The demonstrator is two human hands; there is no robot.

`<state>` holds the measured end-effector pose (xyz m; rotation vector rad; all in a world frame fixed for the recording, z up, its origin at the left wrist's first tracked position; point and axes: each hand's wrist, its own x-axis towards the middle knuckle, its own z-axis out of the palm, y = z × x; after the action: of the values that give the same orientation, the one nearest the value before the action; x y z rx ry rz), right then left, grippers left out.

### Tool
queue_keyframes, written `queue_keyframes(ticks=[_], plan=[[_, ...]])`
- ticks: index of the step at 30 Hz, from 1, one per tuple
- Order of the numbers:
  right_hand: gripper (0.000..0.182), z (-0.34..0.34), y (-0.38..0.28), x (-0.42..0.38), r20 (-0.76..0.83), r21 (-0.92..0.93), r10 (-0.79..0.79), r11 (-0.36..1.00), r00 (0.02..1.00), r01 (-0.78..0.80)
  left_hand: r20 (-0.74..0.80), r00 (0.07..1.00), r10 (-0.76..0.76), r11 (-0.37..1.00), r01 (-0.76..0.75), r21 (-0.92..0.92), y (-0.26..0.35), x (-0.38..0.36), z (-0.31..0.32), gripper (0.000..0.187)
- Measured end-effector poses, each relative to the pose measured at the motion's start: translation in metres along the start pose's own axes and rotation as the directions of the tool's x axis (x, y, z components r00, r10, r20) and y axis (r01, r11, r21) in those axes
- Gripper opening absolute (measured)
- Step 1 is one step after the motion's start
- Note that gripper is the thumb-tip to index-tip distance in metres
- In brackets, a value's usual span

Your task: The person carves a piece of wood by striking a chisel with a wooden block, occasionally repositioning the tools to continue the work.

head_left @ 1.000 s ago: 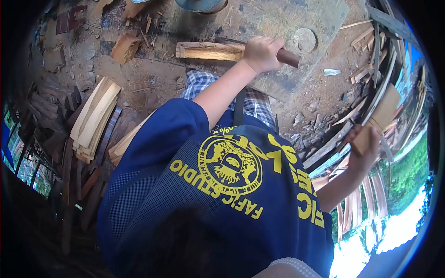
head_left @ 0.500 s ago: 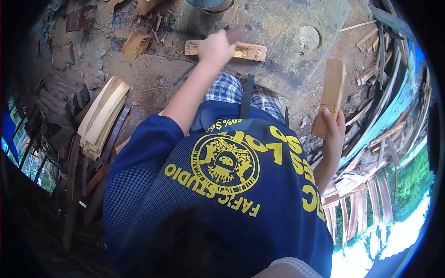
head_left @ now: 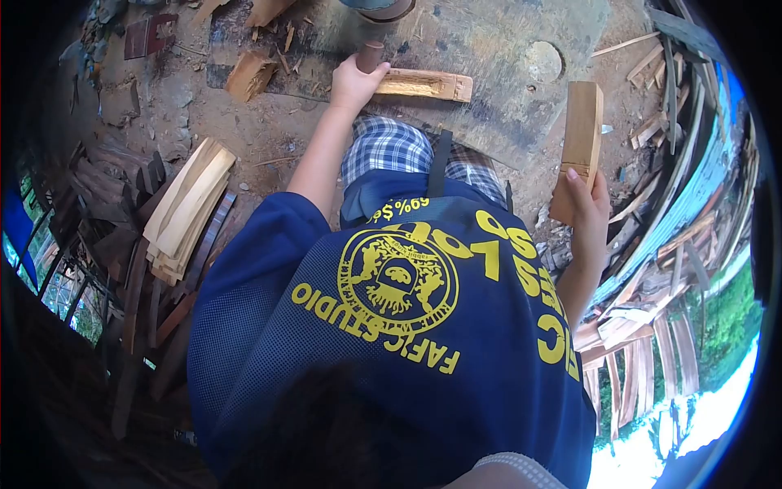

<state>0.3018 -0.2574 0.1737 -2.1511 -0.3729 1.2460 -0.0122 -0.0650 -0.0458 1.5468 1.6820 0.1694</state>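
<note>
While hands [head_left: 356,84] [head_left: 588,204] grip handle [head_left: 370,57] and block [head_left: 581,130], the blue container [head_left: 373,4] hides its inside.

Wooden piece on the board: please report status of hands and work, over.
Left hand grips dark handle. Right hand holds wooden block. Wooden piece lies on board. Loose chunk at left, apart.

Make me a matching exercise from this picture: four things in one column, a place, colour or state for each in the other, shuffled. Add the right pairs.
Column one
1. Left hand
2. Right hand
3. Stack of pale wood strips
4. Round emblem

Column two
A. In the left part of the picture
B. Holding up a wooden block
C. Yellow, on a dark blue shirt
D. Closed around a brown handle

Right pairs: 1-D, 2-B, 3-A, 4-C
</note>
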Motion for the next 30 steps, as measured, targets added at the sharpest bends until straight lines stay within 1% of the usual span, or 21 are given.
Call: queue_keyframes(ticks=[1,3,4,6,9,10,12,13,15,17,19,20,21,22,23,24,25,26,28,29,30], plan=[[0.037,0.001,-0.001,-0.001,-0.003,-0.030,0.001,1.000,1.000,-0.001,-0.002,1.000,0.002,1.000,-0.002,0.000,0.007,-0.003,-0.003,0.048],[0.037,0.003,0.004,0.000,0.011,-0.024,-0.009,1.000,1.000,0.010,0.023,1.000,0.007,0.988,-0.011,0.153,0.023,-0.010,-0.005,0.049],[0.038,0.004,0.005,0.000,0.025,-0.019,-0.016,1.000,1.000,0.017,0.021,1.000,0.010,0.988,-0.013,0.152,0.024,-0.010,-0.003,0.049],[0.039,0.006,0.004,-0.002,0.023,-0.042,-0.013,0.999,1.000,0.014,0.004,0.999,-0.044,0.967,0.041,0.252,0.023,-0.004,0.002,0.049],[0.041,0.009,0.003,-0.005,0.012,-0.075,-0.008,0.997,1.000,0.009,-0.014,0.996,-0.088,0.986,0.089,0.139,0.002,0.005,0.007,0.049],[0.043,0.009,0.004,-0.005,0.002,-0.086,-0.002,0.996,1.000,0.002,-0.018,0.996,-0.084,0.987,0.086,0.138,-0.005,0.007,0.007,0.049],[0.043,0.008,0.006,-0.006,0.000,-0.088,-0.018,0.996,1.000,0.018,-0.050,0.995,-0.089,0.996,0.090,0.017,-0.012,0.009,0.002,0.049],[0.043,0.008,0.007,-0.006,-0.002,-0.092,-0.028,0.995,1.000,0.027,-0.051,0.995,-0.085,0.996,0.086,0.017,-0.011,0.008,-0.001,0.049],[0.043,0.005,0.009,-0.006,0.002,-0.080,-0.014,0.997,1.000,0.015,-0.193,0.974,-0.116,0.984,0.139,0.113,-0.003,0.003,-0.013,0.048],[0.042,0.004,0.011,-0.005,0.009,-0.071,-0.002,0.997,1.000,0.003,-0.199,0.976,-0.089,0.983,0.117,0.138,0.007,-0.004,-0.023,0.048],[0.041,0.004,0.015,-0.004,0.007,-0.041,-0.019,0.999,1.000,0.020,-0.156,0.988,0.022,0.990,0.000,0.139,0.020,-0.011,-0.030,0.041],[0.041,0.004,0.016,-0.004,0.008,-0.046,-0.024,0.999,1.000,0.024,-0.160,0.987,0.020,0.991,0.002,0.134,0.031,-0.017,-0.030,0.041],[0.040,0.005,0.016,-0.004,0.008,-0.043,-0.028,0.999,1.000,0.028,-0.122,0.976,0.181,0.978,-0.165,0.131,0.045,-0.025,-0.024,0.034],[0.039,0.006,0.016,-0.004,0.011,-0.044,-0.032,0.999,0.999,0.032,-0.087,0.938,0.335,0.938,-0.323,0.122,0.060,-0.032,-0.018,0.028],[0.039,0.006,0.017,-0.004,0.021,-0.054,-0.035,0.998,0.999,0.036,-0.037,0.877,0.478,0.867,-0.465,0.176,0.075,-0.037,-0.012,0.023],[0.038,0.004,0.020,-0.004,0.028,-0.017,-0.033,0.999,0.999,0.034,-0.011,0.841,0.541,0.829,-0.532,0.171,0.088,-0.042,-0.002,0.020],[0.038,0.002,0.021,-0.003,0.034,0.022,-0.034,0.999,0.999,0.033,0.003,0.789,0.614,0.785,-0.611,0.103,0.101,-0.049,0.008,0.018],[0.038,-0.001,0.021,-0.004,0.043,0.014,-0.041,0.999,0.998,0.041,0.050,0.749,0.660,0.746,-0.662,0.070,0.109,-0.052,0.019,0.018],[0.037,-0.009,0.020,-0.008,-0.023,-0.020,-0.051,0.999,0.998,0.050,0.109,0.675,0.729,0.670,-0.737,0.085,0.121,-0.056,0.039,0.017],[0.037,-0.013,0.018,-0.010,-0.020,-0.026,-0.058,0.998,0.998,0.058,0.099,0.678,0.729,0.672,-0.735,0.085,0.126,-0.057,0.046,0.017],[0.037,-0.016,0.018,-0.013,-0.063,-0.030,-0.051,0.998,0.997,0.049,0.143,0.646,0.750,0.639,-0.763,0.098,0.131,-0.059,0.051,0.019]])
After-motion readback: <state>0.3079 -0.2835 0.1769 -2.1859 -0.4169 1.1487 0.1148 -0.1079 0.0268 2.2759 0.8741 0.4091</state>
